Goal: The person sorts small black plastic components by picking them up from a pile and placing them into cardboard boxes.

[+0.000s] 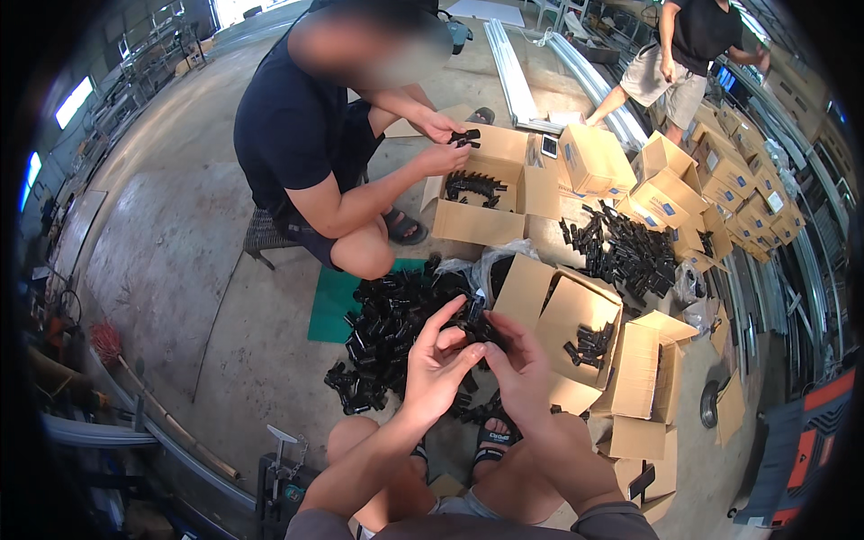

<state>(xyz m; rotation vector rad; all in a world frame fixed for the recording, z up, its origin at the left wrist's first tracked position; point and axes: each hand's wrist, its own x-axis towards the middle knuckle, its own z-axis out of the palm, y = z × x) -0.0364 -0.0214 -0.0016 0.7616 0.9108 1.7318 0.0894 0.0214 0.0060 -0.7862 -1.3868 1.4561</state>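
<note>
My left hand (439, 367) and my right hand (520, 362) come together in front of my knees. Between their fingertips they hold a small black fitting (472, 317), partly covered by the fingers; its exact kind is hard to make out. Both thumbs meet at its near side. Beneath and left of my hands, a big heap of black fittings (382, 328) lies on the floor, partly over a green sheet (329, 306). Just right of my right hand stands an open cardboard box (576, 301) with several black fittings (589, 345) inside.
A co-worker (292, 135) sits opposite, handling a black piece above another open box (477, 225) of fittings. A second heap (630, 252) lies farther right. More boxes (598, 162), a phone (549, 146) and metal profiles (513, 76) lie beyond; another person (693, 54) stands there.
</note>
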